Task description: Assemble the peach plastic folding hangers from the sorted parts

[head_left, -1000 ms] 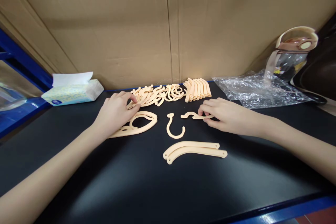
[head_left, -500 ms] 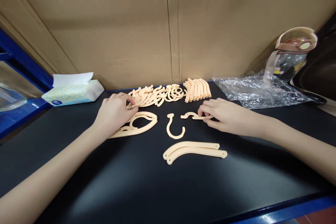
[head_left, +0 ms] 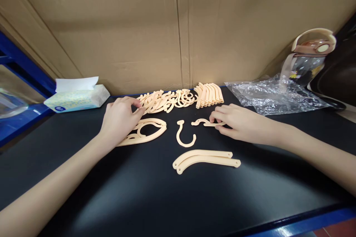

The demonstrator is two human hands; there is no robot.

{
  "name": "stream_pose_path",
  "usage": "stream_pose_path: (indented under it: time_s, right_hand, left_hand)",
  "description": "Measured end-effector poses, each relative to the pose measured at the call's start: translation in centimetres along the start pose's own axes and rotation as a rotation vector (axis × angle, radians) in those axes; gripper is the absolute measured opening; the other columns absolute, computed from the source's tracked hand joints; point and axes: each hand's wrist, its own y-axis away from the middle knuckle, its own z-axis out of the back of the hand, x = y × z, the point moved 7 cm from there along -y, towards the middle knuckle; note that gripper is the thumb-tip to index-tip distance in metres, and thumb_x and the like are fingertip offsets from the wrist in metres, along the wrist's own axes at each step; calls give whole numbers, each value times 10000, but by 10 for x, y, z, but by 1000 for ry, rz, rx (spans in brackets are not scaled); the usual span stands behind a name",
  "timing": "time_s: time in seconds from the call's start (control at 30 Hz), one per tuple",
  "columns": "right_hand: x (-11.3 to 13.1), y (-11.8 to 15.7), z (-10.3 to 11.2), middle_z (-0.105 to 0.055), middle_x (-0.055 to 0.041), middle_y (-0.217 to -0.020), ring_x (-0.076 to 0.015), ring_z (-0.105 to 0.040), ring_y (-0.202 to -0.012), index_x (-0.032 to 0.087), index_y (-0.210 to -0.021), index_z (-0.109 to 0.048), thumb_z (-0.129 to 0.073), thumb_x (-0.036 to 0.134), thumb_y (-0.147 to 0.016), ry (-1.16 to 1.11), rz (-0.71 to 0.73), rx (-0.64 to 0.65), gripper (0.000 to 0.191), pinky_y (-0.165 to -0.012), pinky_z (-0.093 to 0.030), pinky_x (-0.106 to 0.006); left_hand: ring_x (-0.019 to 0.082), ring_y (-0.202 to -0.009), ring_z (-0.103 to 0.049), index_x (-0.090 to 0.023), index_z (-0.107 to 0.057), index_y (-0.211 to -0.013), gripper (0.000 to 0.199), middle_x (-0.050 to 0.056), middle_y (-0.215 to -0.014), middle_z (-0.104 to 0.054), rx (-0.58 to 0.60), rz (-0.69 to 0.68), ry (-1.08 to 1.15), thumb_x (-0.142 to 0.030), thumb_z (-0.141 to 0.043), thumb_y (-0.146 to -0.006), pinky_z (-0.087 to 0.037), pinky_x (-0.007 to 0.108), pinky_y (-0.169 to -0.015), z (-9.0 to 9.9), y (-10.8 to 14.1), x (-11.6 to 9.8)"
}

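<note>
My left hand (head_left: 121,118) is curled in a pinch at the left end of a pile of cream plastic hanger parts (head_left: 157,102); whatever its fingertips hold is hidden. Under that hand lies a folded hanger (head_left: 152,137), its left part covered. My right hand (head_left: 232,122) pinches a small curved hanger arm (head_left: 201,122) flat on the table, and its fingers hide the right end. Between the hands lies a loose hanger hook (head_left: 180,139). Nearer to me, two long curved hanger arms (head_left: 207,158) rest side by side.
On the black table (head_left: 167,203), a neat row of long hanger arms (head_left: 210,94) stands at the back beside loose hooks (head_left: 185,98). A tissue pack (head_left: 78,96) is at the left. A clear plastic bag (head_left: 267,96) and a drinking bottle (head_left: 310,59) occupy the right. Cardboard (head_left: 133,37) rises behind.
My left hand has shifted slightly left and up at the pile's edge, and the part tip seen at its fingers no longer shows clearly. My right hand has stayed in place.
</note>
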Motion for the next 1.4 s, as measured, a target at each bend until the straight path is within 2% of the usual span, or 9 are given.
stream_pose_path:
  time_s: [0.17,0.33,0.5,0.63,0.77,0.9,1.03,1.13,1.4]
  right_hand:
    - [1,-1,0,-596,-38,-895,-174,-554,-828,173,-937,-571,-420,189,-893,29,22,-25,158,-811,-402,-338]
    - [11,-2,17,-617,-63,-896,-205,-554,-866,176,-899,-577,-434,262,-911,5,38,-182,167,-835,-401,-372]
    - [41,5,31,-560,-57,-1257,-191,-490,-1163,241,-1312,-449,-496,356,-912,-384,127,-231,419,-978,-389,-359]
    - [53,6,26,-567,-31,-1260,-157,-512,-1151,266,-1333,-449,-505,347,-914,-698,73,-155,430,-977,-405,-316]
    - [33,5,24,-651,-23,-970,-145,-606,-922,207,-993,-620,-506,331,-913,-966,-84,-290,187,-838,-464,-276]
    - [8,2,20,-542,17,-781,-107,-530,-734,207,-969,-534,-439,279,-941,-999,-136,-377,122,-691,-429,-245]
    - [5,0,10,-374,56,-674,-88,-362,-607,217,-850,-401,-424,231,-934,-1056,-145,-288,88,-561,-322,-225]
    - [15,1,4,-312,69,-635,-84,-289,-573,220,-786,-335,-454,274,-926,-1080,-160,-161,191,-513,-259,-221]
    - [28,-1,3,-369,72,-650,-72,-349,-568,221,-828,-368,-544,363,-877,-1114,-128,-36,232,-496,-275,-199]
  left_hand:
    - [220,-798,-599,-202,-579,-755,195,31,-1025,-677,-77,116,249,-391,-536,-780,-457,362,-739,12,7,-3]
    - [162,-705,-578,-190,-581,-676,201,1,-776,-657,40,179,685,-379,-598,-743,-447,269,-624,15,23,-30]
    - [160,-696,-583,-200,-577,-642,219,6,-758,-649,249,-25,886,-366,-606,-782,-460,270,-579,15,51,-84]
    - [123,-611,-544,-221,-593,-669,182,-31,-666,-615,297,-216,826,-319,-592,-822,-445,257,-551,18,66,-108]
    - [121,-701,-562,-229,-605,-793,111,-27,-784,-638,267,-401,711,-297,-554,-866,-442,247,-589,19,72,-115]
    - [142,-807,-571,-223,-575,-922,96,6,-893,-618,140,-449,526,-272,-495,-901,-463,272,-701,17,70,-106]
    - [169,-940,-582,-240,-471,-1193,297,46,-1087,-589,-12,-458,390,-277,-502,-900,-481,294,-780,16,66,-97]
    - [177,-1045,-567,-254,-372,-1332,438,61,-1200,-562,-12,-505,368,-284,-493,-913,-474,311,-873,13,66,-97]
    - [158,-837,-576,-176,-568,-1104,211,39,-939,-662,15,-798,297,-229,-436,-949,-463,281,-742,14,80,-117]
